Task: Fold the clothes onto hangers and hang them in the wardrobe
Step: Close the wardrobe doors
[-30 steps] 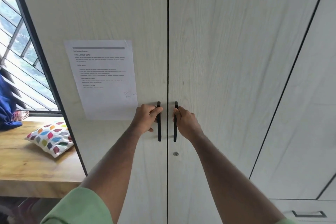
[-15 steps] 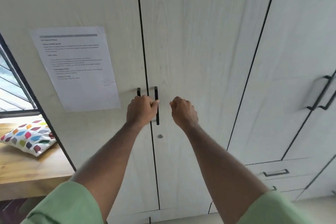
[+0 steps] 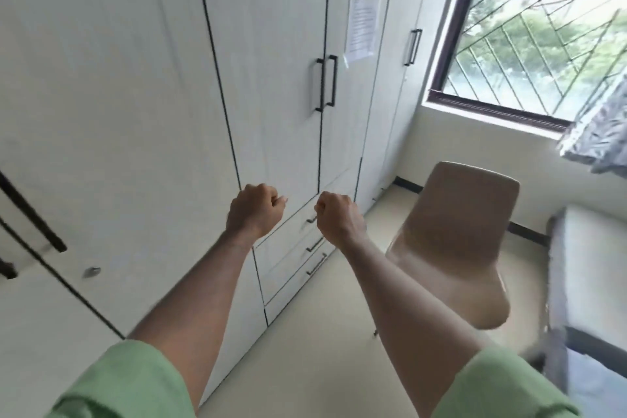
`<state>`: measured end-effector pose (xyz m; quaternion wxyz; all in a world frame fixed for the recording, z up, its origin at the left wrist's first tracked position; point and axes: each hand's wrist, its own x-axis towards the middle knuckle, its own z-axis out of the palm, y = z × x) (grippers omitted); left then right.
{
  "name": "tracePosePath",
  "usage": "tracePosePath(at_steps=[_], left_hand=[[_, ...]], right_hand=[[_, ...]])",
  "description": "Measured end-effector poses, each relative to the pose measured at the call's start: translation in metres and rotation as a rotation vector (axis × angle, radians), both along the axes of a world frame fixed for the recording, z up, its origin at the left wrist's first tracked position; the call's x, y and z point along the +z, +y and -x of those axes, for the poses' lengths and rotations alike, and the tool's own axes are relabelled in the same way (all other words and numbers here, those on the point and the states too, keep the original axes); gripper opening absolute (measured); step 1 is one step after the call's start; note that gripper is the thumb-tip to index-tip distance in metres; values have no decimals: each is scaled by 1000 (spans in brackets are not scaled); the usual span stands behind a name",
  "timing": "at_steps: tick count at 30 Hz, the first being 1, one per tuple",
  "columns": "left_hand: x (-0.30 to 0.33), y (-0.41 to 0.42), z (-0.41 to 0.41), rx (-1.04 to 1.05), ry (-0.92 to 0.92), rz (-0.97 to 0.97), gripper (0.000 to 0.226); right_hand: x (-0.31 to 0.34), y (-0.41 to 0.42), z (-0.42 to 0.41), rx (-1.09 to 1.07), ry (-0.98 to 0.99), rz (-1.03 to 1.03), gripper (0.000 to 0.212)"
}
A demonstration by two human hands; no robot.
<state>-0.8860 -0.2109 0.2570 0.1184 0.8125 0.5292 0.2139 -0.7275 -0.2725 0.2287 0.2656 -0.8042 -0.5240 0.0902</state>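
From the head view, both forearms reach forward in the middle of the picture, each ending in a loose fist. The left hand (image 3: 255, 212) has its fingers curled in with nothing between them, and the right hand (image 3: 339, 218) is curled the same way and holds nothing. The two fists sit side by side, close but apart, and neither touches the wardrobe (image 3: 135, 85), which fills the left and far part of the scene with all its pale doors closed. A light green sleeve (image 3: 122, 383) shows at the near edge on the left arm, and another on the right.

On the far double doors a pair of black bar handles (image 3: 326, 82) stands upright on either side of the door seam. To their right a printed paper sheet (image 3: 362, 12) is stuck on the door. Another black handle (image 3: 412, 47) sits on the narrow door further right. At the near left edge, blurred dark handles (image 3: 32, 214) and a small round lock (image 3: 92, 271) show on the closest doors. Below the far doors are drawers (image 3: 291, 268) with slim handles.

To the right stands a beige chair (image 3: 454, 241) on the pale floor, its back facing the camera. Behind it is a window (image 3: 543, 30) with a dark frame and a diagonal grille, greenery outside. A patterned grey cloth (image 3: 600, 132) hangs at the right edge, and a bed edge (image 3: 590, 268) lies below it
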Motion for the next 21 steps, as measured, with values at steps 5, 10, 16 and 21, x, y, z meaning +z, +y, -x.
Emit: tracePosePath(at_steps=[5,10,16,21], left_hand=[[-29,-43,-101,-274,3,90,42],[-49,-91,-184,-486,22,109,48],[-91,-118,-281,-612,90,155,41],[-158,-116,-355,-652,171,216,18]], right_hand=[[-35,-91,-80,-253,9,81,20],[-51,-171,-145,-469,23,111,22],[-96,-226,-235,-598,13,138,20],[-165,-238,-318,-608,81,169,18]])
